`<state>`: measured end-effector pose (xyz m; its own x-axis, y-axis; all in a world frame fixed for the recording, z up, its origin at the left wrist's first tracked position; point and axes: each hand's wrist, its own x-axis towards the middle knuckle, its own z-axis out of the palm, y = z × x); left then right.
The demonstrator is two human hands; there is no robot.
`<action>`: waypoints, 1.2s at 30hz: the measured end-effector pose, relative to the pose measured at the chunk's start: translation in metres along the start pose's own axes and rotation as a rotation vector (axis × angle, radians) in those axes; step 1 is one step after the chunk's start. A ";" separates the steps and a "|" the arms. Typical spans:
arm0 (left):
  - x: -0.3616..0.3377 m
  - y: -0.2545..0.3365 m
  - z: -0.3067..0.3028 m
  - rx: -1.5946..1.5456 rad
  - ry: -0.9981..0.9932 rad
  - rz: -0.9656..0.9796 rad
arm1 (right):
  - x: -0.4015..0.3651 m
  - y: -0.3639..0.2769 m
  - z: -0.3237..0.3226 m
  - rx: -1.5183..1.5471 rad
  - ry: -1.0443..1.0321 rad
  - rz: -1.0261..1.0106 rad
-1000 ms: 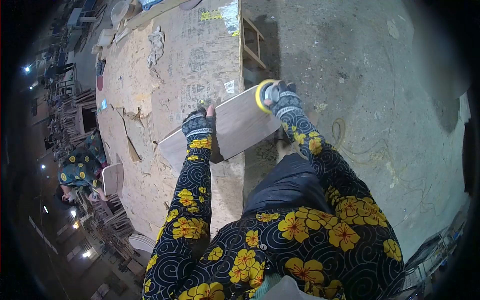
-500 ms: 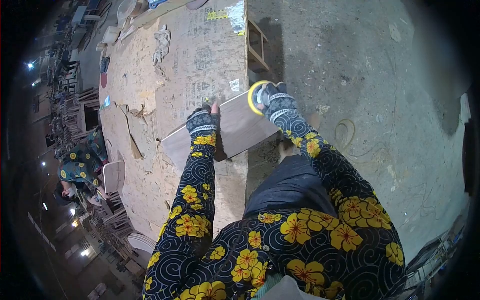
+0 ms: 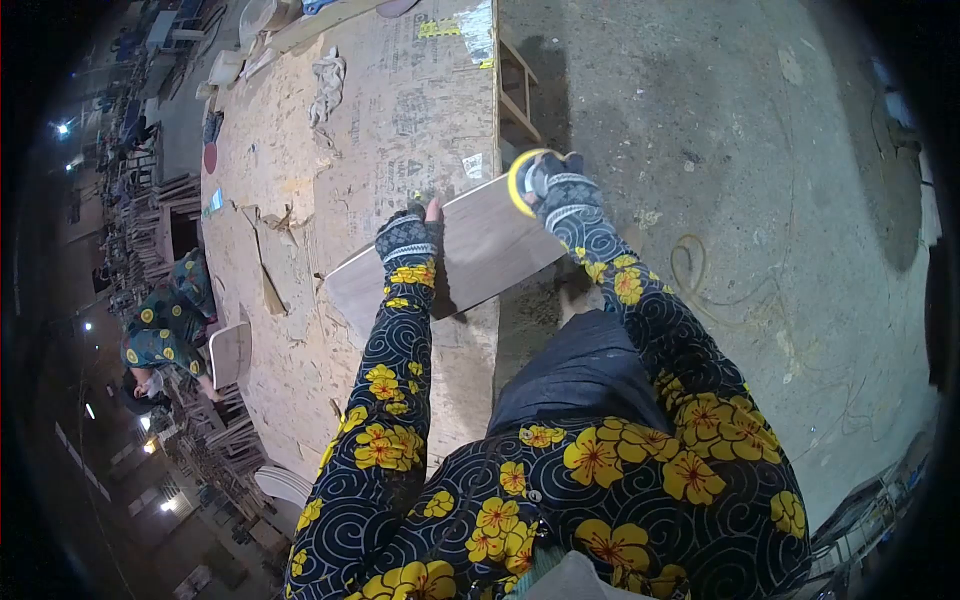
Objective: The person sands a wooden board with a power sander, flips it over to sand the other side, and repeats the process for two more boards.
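Note:
A pale wooden board (image 3: 497,243) lies slantwise across the workbench edge, its right end jutting out over the floor. My left hand (image 3: 408,235), in a patterned fingerless glove, grips the board's far edge, thumb along the top face. My right hand (image 3: 561,190) is closed around a round disc sander (image 3: 520,183) with a yellow rim. The sander stands tilted on edge at the board's right end. My fingers hide most of its body.
The workbench (image 3: 370,130) has a worn, chipped top with a crumpled rag (image 3: 326,86) on it. A hose (image 3: 690,265) loops over the concrete floor at right. Beyond the bench's left side, another person (image 3: 165,325) bends near a rounded panel (image 3: 230,355).
My right hand and the sander have shifted slightly right and away from me at the board's end. My left hand stays on the board. The other person's arm and the rounded panel have moved a little.

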<state>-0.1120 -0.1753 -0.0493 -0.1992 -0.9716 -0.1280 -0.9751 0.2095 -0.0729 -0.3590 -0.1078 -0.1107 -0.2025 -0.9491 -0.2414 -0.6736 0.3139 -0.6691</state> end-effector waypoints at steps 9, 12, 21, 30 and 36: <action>-0.002 0.000 -0.003 0.013 0.050 0.018 | 0.006 -0.020 -0.021 0.087 -0.099 0.145; 0.002 0.000 0.002 0.011 0.009 0.016 | -0.003 -0.020 -0.023 -0.016 -0.037 0.103; 0.000 0.001 -0.004 0.000 -0.003 0.002 | 0.021 -0.021 -0.020 -0.081 -0.127 0.205; 0.002 -0.003 0.004 0.018 -0.030 -0.017 | -0.055 0.016 0.004 -0.104 0.043 -0.069; 0.002 0.000 0.002 0.029 -0.029 -0.056 | -0.043 -0.008 -0.017 -0.078 -0.103 0.009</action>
<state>-0.1125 -0.1766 -0.0519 -0.1408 -0.9784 -0.1515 -0.9814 0.1581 -0.1093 -0.3569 -0.0697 -0.0825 -0.1374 -0.9371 -0.3209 -0.7262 0.3156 -0.6107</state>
